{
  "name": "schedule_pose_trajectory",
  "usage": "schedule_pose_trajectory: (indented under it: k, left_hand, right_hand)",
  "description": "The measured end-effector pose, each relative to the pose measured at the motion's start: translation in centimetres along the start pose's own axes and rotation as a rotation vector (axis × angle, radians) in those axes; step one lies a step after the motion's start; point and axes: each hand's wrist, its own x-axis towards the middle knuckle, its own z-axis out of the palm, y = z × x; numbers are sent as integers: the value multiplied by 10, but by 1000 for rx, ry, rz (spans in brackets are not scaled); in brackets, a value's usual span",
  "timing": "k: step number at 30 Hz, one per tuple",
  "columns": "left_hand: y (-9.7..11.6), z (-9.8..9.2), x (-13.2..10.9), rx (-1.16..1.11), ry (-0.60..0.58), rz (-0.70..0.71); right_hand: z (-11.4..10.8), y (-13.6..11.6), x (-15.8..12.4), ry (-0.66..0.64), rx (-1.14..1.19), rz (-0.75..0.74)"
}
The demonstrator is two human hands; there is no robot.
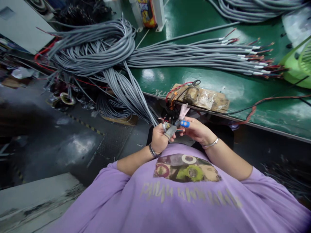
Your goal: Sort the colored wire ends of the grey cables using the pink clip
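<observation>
Cable ends [166, 125] are pinched by fingers of the left hand [160, 138], coloured wires [180, 130] by those of the right hand [197, 130].

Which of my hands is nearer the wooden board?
Right. Your right hand is just this side of the board; your left hand is farther off, to the left.

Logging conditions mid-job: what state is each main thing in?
Left hand: closed on wires
Right hand: pinching at wires
Wires: thin strands exposed
Bench cables: laid lengthwise, ends exposed
Cable coil: looped, heaped
Wooden board: lying flat, surface marked
</observation>
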Motion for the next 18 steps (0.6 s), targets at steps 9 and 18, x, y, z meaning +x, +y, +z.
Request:
schedule_pose_trajectory:
  k: [9, 18]
  left_hand:
    - [14, -1, 5, 107, -218, -129]
    - [3, 0, 3, -88, -75, -58]
  right_hand:
    - [11, 1, 1, 16, -141, -76]
    - [-6, -5, 12, 264, 84, -101]
